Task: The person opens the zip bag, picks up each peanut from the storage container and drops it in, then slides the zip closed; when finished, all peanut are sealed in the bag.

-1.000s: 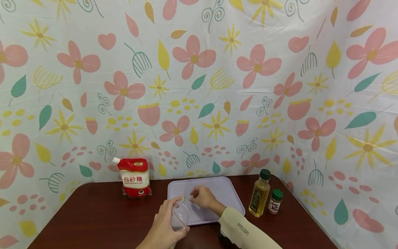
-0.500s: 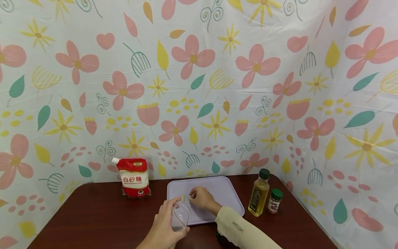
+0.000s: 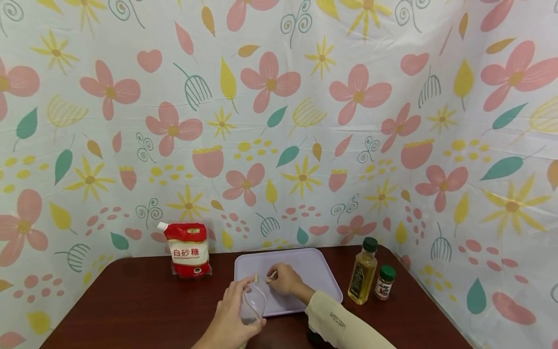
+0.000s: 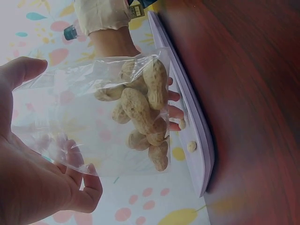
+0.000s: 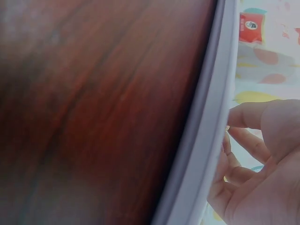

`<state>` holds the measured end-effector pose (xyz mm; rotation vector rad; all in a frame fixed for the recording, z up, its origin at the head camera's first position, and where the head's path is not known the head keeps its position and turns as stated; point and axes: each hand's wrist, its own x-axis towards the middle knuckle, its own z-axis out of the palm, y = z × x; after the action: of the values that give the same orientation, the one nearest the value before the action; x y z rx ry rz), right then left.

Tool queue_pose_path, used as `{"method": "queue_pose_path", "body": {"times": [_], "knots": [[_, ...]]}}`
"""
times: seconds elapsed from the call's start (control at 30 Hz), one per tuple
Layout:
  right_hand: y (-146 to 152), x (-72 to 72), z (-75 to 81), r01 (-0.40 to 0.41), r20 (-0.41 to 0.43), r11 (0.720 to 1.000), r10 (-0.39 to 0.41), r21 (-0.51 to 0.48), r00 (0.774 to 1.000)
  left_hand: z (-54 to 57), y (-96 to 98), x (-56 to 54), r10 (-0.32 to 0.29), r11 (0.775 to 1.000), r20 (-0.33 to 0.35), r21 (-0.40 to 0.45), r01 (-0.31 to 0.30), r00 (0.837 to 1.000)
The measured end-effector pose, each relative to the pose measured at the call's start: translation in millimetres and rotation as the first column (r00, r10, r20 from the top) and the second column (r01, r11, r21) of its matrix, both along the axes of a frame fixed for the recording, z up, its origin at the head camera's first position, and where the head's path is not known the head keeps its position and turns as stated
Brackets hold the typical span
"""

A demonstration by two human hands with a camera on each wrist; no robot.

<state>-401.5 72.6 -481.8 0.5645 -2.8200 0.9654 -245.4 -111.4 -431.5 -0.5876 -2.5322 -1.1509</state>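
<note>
A clear plastic bag [image 3: 254,301] is held in my left hand [image 3: 228,312], thumb on one side of its mouth and fingers on the other. Several unshelled peanuts [image 4: 137,107] lie in the bag's bottom, seen in the left wrist view. Over the lilac tray [image 3: 311,276], my right hand [image 3: 285,281] pinches a peanut [image 3: 270,277] between thumb and fingertips. Another peanut [image 4: 191,146] lies on the tray near its left side. In the right wrist view, the tray's rim [image 5: 206,122] partly hides the right fingertips.
A red and white sugar pouch [image 3: 188,250] stands at the back left of the dark wooden table [image 3: 144,310]. To the tray's right stand an oil bottle [image 3: 363,274] and a small green-capped jar [image 3: 385,282]. Behind hangs a flowered curtain [image 3: 270,126].
My right hand makes only a slight shift over the tray, with its fingers still pinched. The left hand and the bag stay in place.
</note>
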Motion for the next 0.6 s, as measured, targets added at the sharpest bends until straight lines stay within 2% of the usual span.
{"method": "queue_pose_path", "body": {"times": [0.23, 0.6], "knots": [[4.0, 4.3, 5.0, -0.049, 0.006, 0.998, 0.049, -0.040, 0.999, -1.3, -0.4, -0.7, -0.002, 1.000, 0.018, -0.007, 0.003, 1.000], [7.3, 11.7, 17.0, -0.148, -0.053, 0.986, 0.143, -0.083, 0.988, -0.6, -0.8, -0.5, -0.008, 1.000, 0.030, -0.007, 0.009, 1.000]]}}
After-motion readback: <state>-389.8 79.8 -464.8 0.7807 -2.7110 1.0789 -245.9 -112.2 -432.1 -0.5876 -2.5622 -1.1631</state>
